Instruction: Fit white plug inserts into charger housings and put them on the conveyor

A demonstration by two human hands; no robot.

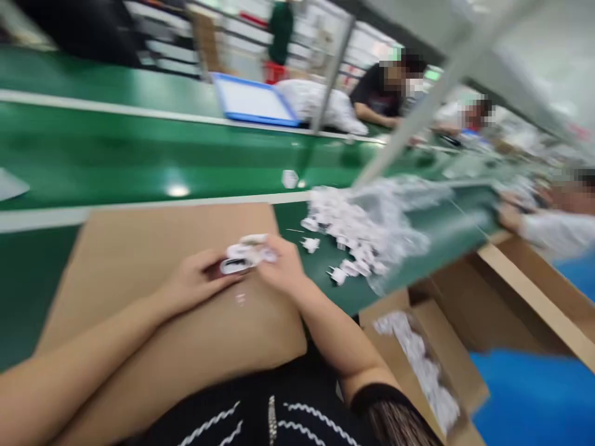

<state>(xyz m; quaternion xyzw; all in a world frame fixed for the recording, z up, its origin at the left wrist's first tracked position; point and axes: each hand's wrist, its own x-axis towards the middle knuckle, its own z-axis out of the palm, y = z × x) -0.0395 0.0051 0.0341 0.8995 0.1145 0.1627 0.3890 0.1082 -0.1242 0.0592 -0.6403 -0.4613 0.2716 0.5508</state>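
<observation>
Several small white plastic parts [251, 249] are held together between my two hands, above a brown cardboard sheet [186, 229]. My left hand [198, 279] pinches the lower left part, which has a dark opening. Around the right side of the parts, the fingers of my right hand [281, 266] are closed. Blur hides their exact shape. To the right of my right hand lies a heap of white plug-like pieces [344, 217], partly spilling from a clear plastic bag [400, 210].
Behind the cardboard runs a green conveyor [116, 148] with a loose white piece [289, 179]. Beyond stand a blue-rimmed tray [260, 118] and a slanted metal post [418, 105]. An open carton [446, 353] is at lower right. Other people sit along the line.
</observation>
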